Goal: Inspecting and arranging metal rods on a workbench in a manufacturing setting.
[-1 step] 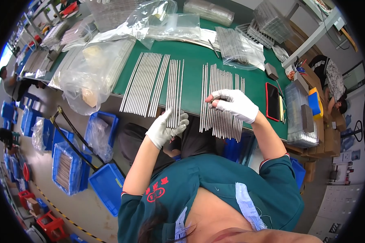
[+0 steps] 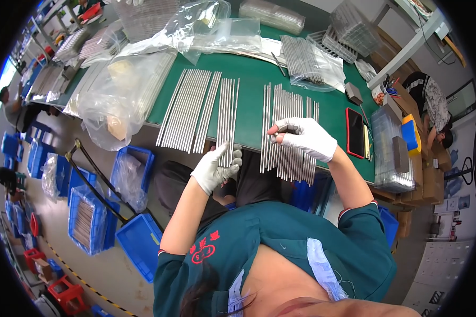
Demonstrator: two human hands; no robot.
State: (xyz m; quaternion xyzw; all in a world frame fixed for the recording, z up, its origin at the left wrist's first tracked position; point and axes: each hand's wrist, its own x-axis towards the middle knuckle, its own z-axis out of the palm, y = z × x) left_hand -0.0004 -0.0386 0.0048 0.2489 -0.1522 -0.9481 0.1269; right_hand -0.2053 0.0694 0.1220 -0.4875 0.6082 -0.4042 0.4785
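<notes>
Thin metal rods lie in groups side by side on a green-topped table point(image 2: 251, 66), their near ends reaching over its front edge. My left hand point(image 2: 215, 168), in a white glove, curls around the near ends of the middle rods point(image 2: 227, 113), with its thumb on top. To its left lies a wider group of rods point(image 2: 185, 108). My right hand point(image 2: 305, 138), in a white glove with bare thumb and index tips, hangs over the right group of rods point(image 2: 286, 158). Its thumb and index finger are pinched around something small that I cannot make out.
Clear plastic bags point(image 2: 108, 100) cover the table's left side. Bagged rods point(image 2: 307, 61) lie at the back. A red-edged phone point(image 2: 355, 133), a grey block point(image 2: 353, 93) and clear plastic trays point(image 2: 388, 153) sit on the right. Blue crates point(image 2: 87, 219) and a trolley stand on the floor at left.
My left hand's fingers have curled in slightly around the rod ends. My right hand has barely shifted; the rods lie as before.
</notes>
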